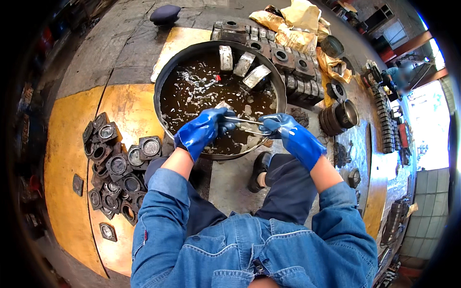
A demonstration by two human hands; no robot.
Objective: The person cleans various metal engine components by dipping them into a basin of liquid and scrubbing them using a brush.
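My blue-gloved left fingers (226,126) and right fingers (270,124), both pinched on a slim silvery metal piece (245,120), round dark metal tub (280,89) beneath them

I look steeply down through the left fisheye on the wearer's head, past the denim jacket (249,240), with the round tub (282,93) near and the floor (125,43) curving outward.
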